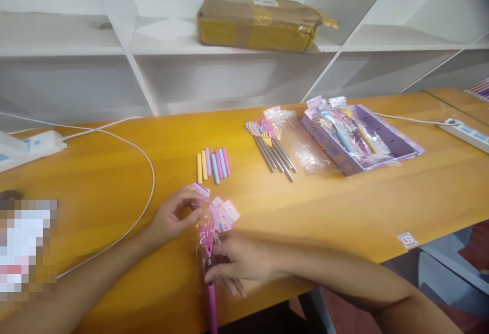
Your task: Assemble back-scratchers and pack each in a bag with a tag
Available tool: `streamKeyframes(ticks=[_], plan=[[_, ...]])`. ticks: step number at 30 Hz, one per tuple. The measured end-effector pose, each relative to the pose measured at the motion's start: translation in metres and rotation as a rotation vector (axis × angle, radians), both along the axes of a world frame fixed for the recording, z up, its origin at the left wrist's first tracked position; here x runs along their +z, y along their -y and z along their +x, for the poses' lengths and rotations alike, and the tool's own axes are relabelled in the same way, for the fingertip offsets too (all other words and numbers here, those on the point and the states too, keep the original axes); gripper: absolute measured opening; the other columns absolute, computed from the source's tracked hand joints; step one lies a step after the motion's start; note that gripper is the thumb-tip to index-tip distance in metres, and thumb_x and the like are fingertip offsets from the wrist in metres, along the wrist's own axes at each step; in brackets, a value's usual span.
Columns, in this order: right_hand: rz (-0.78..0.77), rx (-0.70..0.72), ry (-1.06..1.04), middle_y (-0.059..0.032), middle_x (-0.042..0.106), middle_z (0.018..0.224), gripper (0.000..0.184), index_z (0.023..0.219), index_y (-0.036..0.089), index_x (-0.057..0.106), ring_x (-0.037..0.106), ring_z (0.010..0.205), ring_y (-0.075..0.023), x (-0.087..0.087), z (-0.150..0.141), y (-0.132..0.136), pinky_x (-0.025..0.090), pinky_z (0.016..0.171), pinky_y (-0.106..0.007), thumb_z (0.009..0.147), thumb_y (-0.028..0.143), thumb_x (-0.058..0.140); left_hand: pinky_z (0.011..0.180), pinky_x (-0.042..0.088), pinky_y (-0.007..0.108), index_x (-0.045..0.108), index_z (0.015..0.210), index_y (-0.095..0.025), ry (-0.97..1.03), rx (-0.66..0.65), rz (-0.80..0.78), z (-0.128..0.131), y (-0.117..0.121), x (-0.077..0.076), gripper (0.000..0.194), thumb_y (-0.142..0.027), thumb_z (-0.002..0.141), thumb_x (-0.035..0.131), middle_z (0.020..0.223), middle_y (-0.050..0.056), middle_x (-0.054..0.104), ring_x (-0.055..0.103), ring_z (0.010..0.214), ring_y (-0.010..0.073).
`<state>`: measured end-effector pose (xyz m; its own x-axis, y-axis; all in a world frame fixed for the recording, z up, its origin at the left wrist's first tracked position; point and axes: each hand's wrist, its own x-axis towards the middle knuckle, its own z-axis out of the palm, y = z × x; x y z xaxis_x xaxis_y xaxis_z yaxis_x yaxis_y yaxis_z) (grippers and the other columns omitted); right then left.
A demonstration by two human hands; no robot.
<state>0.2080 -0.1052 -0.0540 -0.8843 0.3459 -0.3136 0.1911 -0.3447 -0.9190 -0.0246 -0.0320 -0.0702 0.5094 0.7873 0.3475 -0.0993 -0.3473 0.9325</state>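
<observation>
A pink back scratcher (207, 237) with a hand-shaped head, thin metal shaft and pink handle lies by the table's front edge. Its upper part is in a clear plastic bag (199, 250). My right hand (244, 260) is closed around the shaft below the head. At the bag's top, beside a small printed card (200, 190), my left hand (173, 214) pinches the plastic between thumb and fingers. More pink printed cards (230, 212) lie just right of the bag. Beyond my hands, several yellow, purple, blue and pink handle sleeves (215, 168) lie in a row.
Several back scratchers with bare metal shafts (280, 158) lie beside a stack of clear bags (305, 145). A purple box (405, 143) holds bagged back scratchers. Power strips (468, 135) and a white cable (153, 176) lie on the table. A taped parcel (255, 23) sits on the shelf.
</observation>
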Motion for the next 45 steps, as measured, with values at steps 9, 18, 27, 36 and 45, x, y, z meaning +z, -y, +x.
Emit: streamKeyframes(ticks=[9, 18, 27, 36, 45], plan=[[1.434, -0.221, 0.096, -0.0043, 0.066, 0.082, 0.044, 0.095, 0.02, 0.065, 0.056, 0.066, -0.0159, 0.006, 0.074, -0.059, 0.041, 0.063, -0.03, 0.111, 0.056, 0.045, 0.092, 0.053, 0.033, 0.075, 0.111, -0.02, -0.109, 0.005, -0.136, -0.002, -0.002, 0.007, 0.013, -0.027, 0.101, 0.071, 0.105, 0.008, 0.072, 0.066, 0.101, 0.0198], [1.21, -0.176, 0.348, -0.0104, 0.068, 0.126, 0.058, 0.135, 0.021, 0.065, 0.069, 0.11, -0.0245, 0.003, 0.078, -0.075, 0.054, 0.098, -0.04, 0.092, 0.057, 0.079, 0.075, 0.056, 0.027, 0.075, 0.117, -0.02, -0.132, 0.01, -0.288, -0.001, -0.004, 0.007, 0.024, -0.038, 0.105, 0.065, 0.112, 0.009, 0.074, 0.068, 0.093, 0.0177], [1.118, -0.387, 0.143, -0.0012, 0.067, 0.087, 0.016, 0.107, 0.019, 0.059, 0.059, 0.067, -0.0116, -0.013, 0.073, -0.071, 0.045, 0.064, -0.024, 0.11, 0.035, 0.06, 0.103, 0.057, 0.037, 0.074, 0.121, -0.019, -0.137, -0.096, -0.227, 0.002, -0.007, 0.006, 0.023, -0.026, 0.1, 0.071, 0.124, 0.012, 0.07, 0.069, 0.114, 0.0219], [1.649, -0.234, -0.134, -0.007, 0.077, 0.1, 0.022, 0.12, 0.022, 0.069, 0.071, 0.082, -0.0169, -0.024, 0.047, -0.056, 0.052, 0.07, -0.031, 0.109, 0.018, 0.05, 0.095, 0.056, 0.031, 0.07, 0.116, -0.018, -0.139, -0.064, -0.357, 0.004, -0.005, 0.006, 0.02, -0.031, 0.101, 0.071, 0.113, 0.009, 0.071, 0.069, 0.104, 0.0182], [1.826, 0.006, -0.229, -0.0027, 0.079, 0.095, 0.023, 0.098, 0.029, 0.079, 0.067, 0.068, -0.0153, -0.026, 0.036, -0.053, 0.044, 0.053, -0.031, 0.101, 0.016, 0.06, 0.078, 0.054, 0.029, 0.059, 0.118, -0.021, -0.13, -0.019, -0.409, 0.004, -0.002, 0.003, 0.024, -0.041, 0.106, 0.064, 0.104, 0.004, 0.068, 0.066, 0.087, 0.0148]])
